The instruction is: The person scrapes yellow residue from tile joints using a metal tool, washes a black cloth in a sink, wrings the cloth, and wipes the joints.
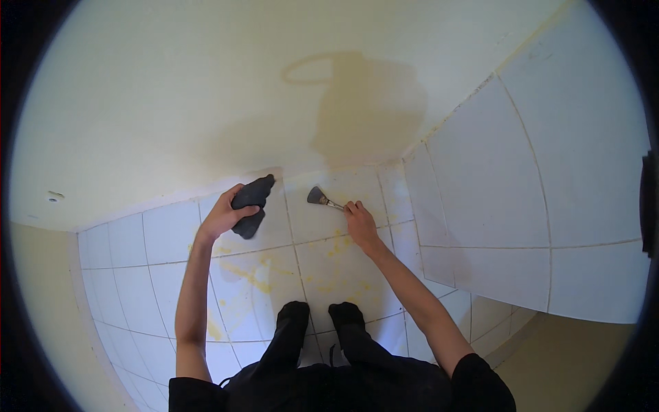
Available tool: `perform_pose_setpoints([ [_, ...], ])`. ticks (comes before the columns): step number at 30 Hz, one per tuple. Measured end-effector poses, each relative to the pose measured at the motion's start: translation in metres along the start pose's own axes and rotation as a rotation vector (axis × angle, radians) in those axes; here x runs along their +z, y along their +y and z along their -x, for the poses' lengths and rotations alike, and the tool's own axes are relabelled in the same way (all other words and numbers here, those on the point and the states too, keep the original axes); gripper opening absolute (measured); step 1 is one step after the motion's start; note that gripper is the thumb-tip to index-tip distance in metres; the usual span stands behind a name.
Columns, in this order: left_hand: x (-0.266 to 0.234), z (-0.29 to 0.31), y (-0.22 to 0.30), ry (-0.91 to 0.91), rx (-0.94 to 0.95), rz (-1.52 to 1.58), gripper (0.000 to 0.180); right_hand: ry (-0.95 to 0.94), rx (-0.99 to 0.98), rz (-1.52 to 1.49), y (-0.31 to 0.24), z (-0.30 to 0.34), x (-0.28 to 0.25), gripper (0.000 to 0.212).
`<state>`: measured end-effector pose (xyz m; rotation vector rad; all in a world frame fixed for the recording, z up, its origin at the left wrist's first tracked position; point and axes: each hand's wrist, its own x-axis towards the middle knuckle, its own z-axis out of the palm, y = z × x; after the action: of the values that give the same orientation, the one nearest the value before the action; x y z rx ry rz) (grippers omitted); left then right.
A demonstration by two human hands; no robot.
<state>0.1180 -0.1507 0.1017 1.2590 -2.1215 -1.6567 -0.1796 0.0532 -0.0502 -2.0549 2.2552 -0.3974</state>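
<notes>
My left hand (223,214) is closed around a dark grey folded cloth (251,209), held over the tiles close to the foot of the wall. Its thumb lies across the front of the cloth. To the right, my right hand (360,223) grips the handle of a brush (318,196) with a dark, flared bristle head and a pale metal neck. The bristles point up and left, toward the wall. Whether the brush or cloth touches any surface, I cannot tell.
White tiles (266,302) with yellow smears spread under my hands, around my two dark-socked feet (347,314). A cream wall (171,103) rises ahead, carrying my shadow. A white-tiled raised block (480,165) stands at the right. A small fitting (54,197) sits on the wall at left.
</notes>
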Motion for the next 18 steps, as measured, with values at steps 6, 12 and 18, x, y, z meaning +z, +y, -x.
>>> perform_pose_setpoints([
  [6,0.025,0.008,0.017,-0.306,-0.003,0.811,0.07,0.036,-0.016,0.073,-0.001,0.004,0.002,0.027],
  [12,0.071,0.001,0.034,-0.231,0.31,0.576,0.053,0.083,0.256,-0.317,-0.018,-0.002,-0.043,0.028],
  [18,0.1,0.0,0.063,0.408,1.209,-0.679,0.03,-0.228,0.466,-2.334,-0.048,-0.016,-0.139,0.046],
])
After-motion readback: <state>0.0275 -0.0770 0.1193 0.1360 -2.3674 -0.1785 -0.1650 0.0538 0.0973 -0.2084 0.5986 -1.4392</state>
